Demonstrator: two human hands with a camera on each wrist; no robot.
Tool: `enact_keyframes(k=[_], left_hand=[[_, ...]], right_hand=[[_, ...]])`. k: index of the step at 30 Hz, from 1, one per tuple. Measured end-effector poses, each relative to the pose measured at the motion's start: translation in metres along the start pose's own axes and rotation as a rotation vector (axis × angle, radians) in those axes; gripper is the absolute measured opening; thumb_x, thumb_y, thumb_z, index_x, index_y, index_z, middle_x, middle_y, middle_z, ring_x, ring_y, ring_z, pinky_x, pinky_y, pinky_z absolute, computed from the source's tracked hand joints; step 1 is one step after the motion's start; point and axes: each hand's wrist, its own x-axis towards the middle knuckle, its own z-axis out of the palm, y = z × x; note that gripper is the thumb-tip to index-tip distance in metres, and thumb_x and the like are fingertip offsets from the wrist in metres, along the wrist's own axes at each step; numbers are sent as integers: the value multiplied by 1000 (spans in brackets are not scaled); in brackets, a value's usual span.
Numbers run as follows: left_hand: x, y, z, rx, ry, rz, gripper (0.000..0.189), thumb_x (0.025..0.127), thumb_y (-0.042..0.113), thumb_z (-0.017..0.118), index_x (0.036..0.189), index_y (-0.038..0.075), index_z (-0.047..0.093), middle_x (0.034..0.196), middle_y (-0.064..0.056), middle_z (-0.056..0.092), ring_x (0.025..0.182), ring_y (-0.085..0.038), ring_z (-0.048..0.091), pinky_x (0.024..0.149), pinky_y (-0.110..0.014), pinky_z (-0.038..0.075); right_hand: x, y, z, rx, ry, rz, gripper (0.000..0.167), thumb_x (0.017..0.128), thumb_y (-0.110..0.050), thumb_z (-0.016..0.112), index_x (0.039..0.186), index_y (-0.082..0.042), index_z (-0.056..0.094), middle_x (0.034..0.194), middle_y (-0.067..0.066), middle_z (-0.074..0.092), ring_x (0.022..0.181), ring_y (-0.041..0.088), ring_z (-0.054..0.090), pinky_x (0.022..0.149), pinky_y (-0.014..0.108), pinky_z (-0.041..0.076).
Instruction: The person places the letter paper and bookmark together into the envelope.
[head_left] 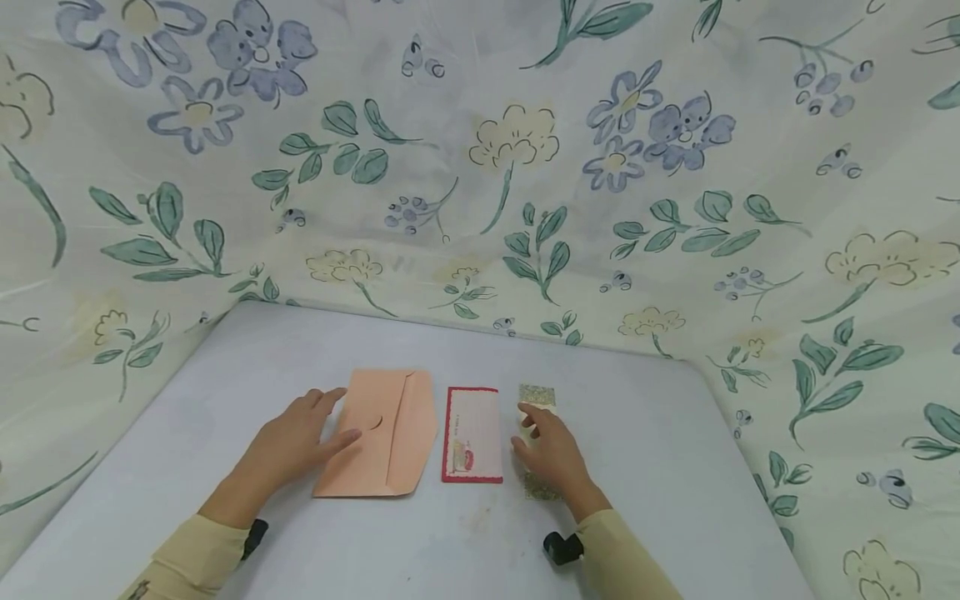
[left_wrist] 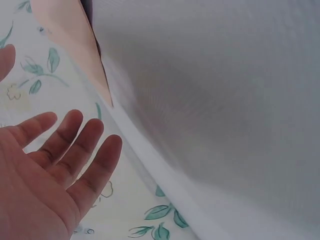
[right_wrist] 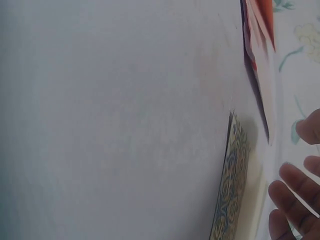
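The peach envelope (head_left: 372, 462) lies flat on the white table (head_left: 375, 546), its pointed flap side toward 3 o'clock, with a small curved mark near its middle. The patterned paper (head_left: 537, 394) lies well apart from it at 3 o'clock, running lengthwise from 12 to 6, speckled at both ends and pale between, partly hidden in the head view by my right hand (head_left: 553, 450).

That hand is over the paper, thumb and fingers apart and gripping nothing; I cannot tell whether any fingertip meets it. My left hand (head_left: 296, 437) is at the envelope's 9 o'clock edge, fingers spread and clamped on nothing; the thumb reaches over the envelope toward 3 o'clock, though I cannot tell if it touches. In the left wrist view a corner of the envelope shows at 12 o'clock from my fingers.

Between envelope and paper lies a red-edged card (head_left: 474, 437), near both and touching neither, with a small red picture toward its 6 o'clock end. My wrists come out of a tan left sleeve (head_left: 198, 550) and a tan right sleeve (head_left: 626, 554). At 12 o'clock, past the table's far edge, rises a cloth (head_left: 450, 192) with blue flowers and green leaves
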Motion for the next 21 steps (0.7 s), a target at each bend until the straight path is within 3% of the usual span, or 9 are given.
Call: enact_keyframes(k=[13, 21], left_hand=[[0, 7, 5, -23, 5, 19, 78, 94, 54, 66, 147, 0, 48, 127, -26, 56, 110, -42, 59, 75, -56, 55], [1, 9, 8, -15, 4, 34, 76, 94, 52, 67, 147, 1, 49, 119, -21, 56, 100, -35, 58, 68, -50, 55]], right_hand=[[4, -18, 15, -12, -21, 3, 58, 92, -28, 75, 145, -20, 55, 118, -1, 65, 101, 16, 59, 87, 37, 54], [7, -26, 22, -15, -32, -26, 59, 91, -30, 75, 146, -21, 54, 118, -3, 65, 101, 14, 58, 89, 36, 54]])
